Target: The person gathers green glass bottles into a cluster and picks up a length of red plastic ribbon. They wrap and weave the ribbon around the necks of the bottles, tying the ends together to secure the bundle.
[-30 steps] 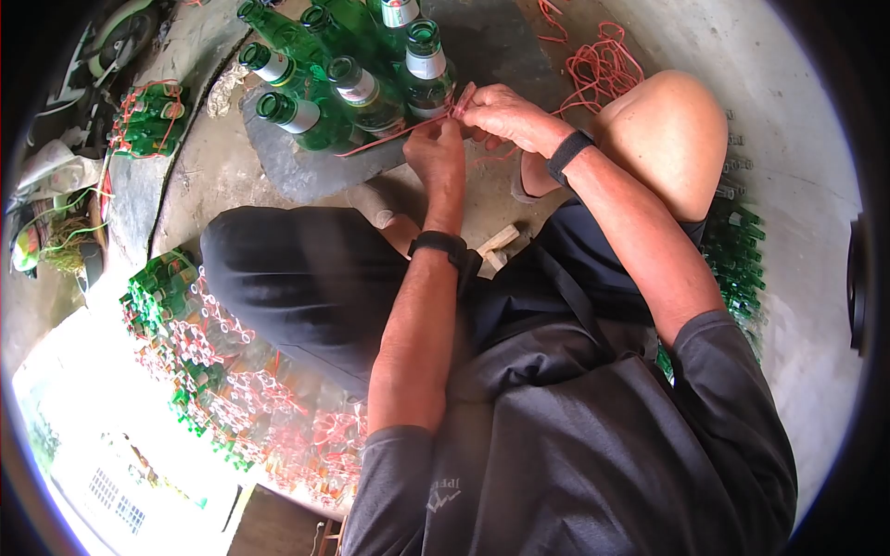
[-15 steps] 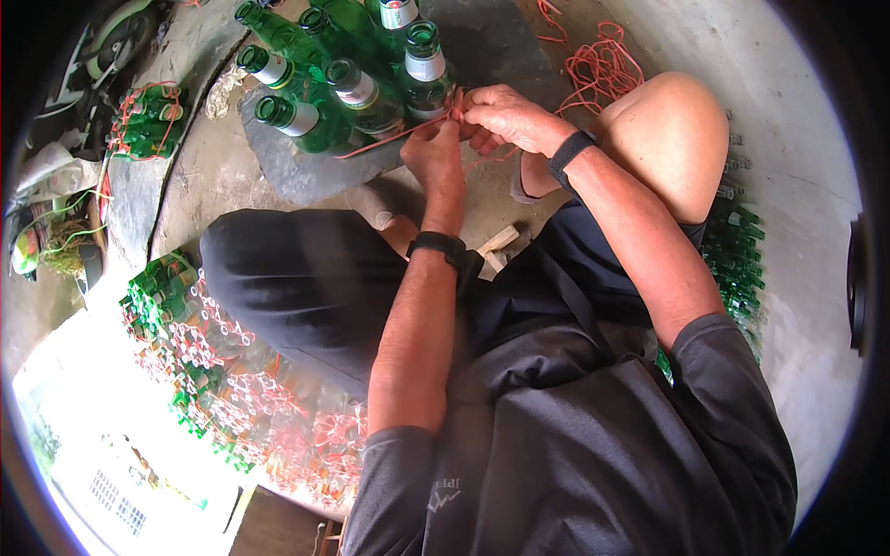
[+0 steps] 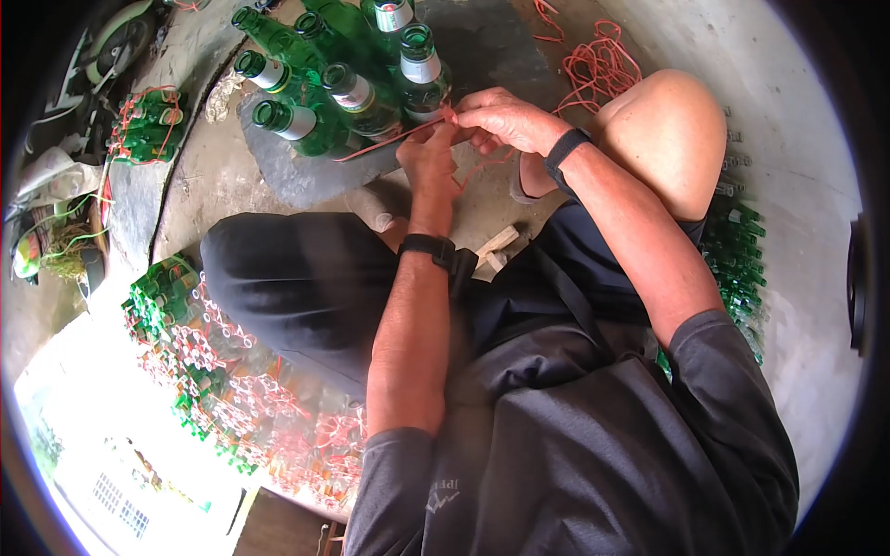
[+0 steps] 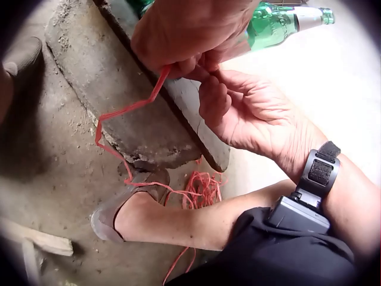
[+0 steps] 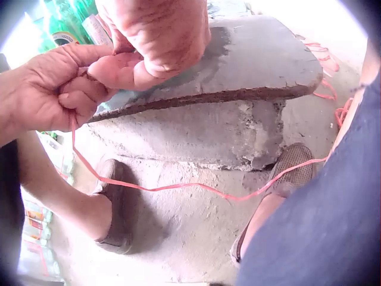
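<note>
Green bottles [image 3: 350, 91] stand grouped on a dark slab [image 3: 297, 176], with red string [image 3: 385, 144] stretched low along their near side. At the string's right end, beside the nearest right bottle, the left hand [image 3: 431, 171] and right hand [image 3: 508, 120] meet, both pinching string with curled fingers. In the left wrist view, string [image 4: 128, 109] hangs from the left hand [image 4: 193, 36], whose fingertips touch those of the right hand [image 4: 256, 113]. The right wrist view shows the left hand [image 5: 53, 89] below and beside the right hand [image 5: 158, 39]; the fingers hide the pinched part.
A tangle of red string [image 3: 598, 69] lies right of the slab. A tied bottle bundle [image 3: 148, 125] stands at left, with many more bottles [image 3: 199, 371] at lower left and others [image 3: 737, 259] behind the right knee. Wood pieces [image 3: 499, 246] lie between the legs.
Both hands have shifted slightly left, and the left hand has dropped a little. The loose string under the hands now shows as a longer bent strand. The bottles keep their arrangement.
</note>
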The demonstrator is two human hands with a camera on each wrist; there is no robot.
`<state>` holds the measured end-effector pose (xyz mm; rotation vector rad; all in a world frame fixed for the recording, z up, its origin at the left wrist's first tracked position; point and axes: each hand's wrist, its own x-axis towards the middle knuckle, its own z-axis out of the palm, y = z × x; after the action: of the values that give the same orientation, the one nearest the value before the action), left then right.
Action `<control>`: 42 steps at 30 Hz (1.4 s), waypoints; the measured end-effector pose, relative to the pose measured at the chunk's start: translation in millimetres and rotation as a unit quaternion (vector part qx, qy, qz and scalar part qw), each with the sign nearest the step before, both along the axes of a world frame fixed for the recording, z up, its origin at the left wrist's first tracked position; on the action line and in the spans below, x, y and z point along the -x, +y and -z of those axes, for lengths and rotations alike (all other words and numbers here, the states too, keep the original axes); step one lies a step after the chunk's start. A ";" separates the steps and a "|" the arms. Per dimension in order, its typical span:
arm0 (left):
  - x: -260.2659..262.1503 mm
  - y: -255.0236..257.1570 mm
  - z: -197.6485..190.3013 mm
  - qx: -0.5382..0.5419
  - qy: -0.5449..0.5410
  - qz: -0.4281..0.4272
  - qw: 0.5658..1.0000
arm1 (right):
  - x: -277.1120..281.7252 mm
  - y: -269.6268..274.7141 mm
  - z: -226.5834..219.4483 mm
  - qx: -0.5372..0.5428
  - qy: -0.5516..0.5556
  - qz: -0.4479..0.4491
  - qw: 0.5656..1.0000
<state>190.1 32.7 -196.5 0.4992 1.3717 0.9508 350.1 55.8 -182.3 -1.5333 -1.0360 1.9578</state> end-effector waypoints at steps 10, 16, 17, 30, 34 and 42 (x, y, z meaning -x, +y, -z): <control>5.4 -5.1 -3.6 0.006 -0.004 0.031 0.999 | -1.4 3.9 -0.6 -0.017 -0.033 -0.030 0.999; 10.3 -7.4 -1.0 0.039 0.015 0.028 0.999 | -0.3 5.1 -8.6 -0.037 -0.071 -0.032 0.996; 10.5 -8.3 0.2 0.029 0.017 0.020 0.999 | 0.6 5.6 -7.2 -0.036 -0.071 -0.032 0.996; 18.6 -8.7 -12.9 0.039 0.004 0.012 0.999 | -0.5 12.4 13.6 -0.057 -0.068 -0.016 0.996; 20.6 -9.6 -15.9 0.049 -0.005 0.014 0.999 | -2.5 12.4 16.5 -0.071 -0.005 0.003 0.997; 21.9 -10.2 -12.2 0.049 -0.018 0.018 0.998 | -3.4 17.5 14.4 -0.053 -0.064 0.003 0.997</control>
<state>168.2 22.5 -184.3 0.4299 1.3657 0.8544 353.5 73.3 -196.8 -1.6172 -1.1672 1.7891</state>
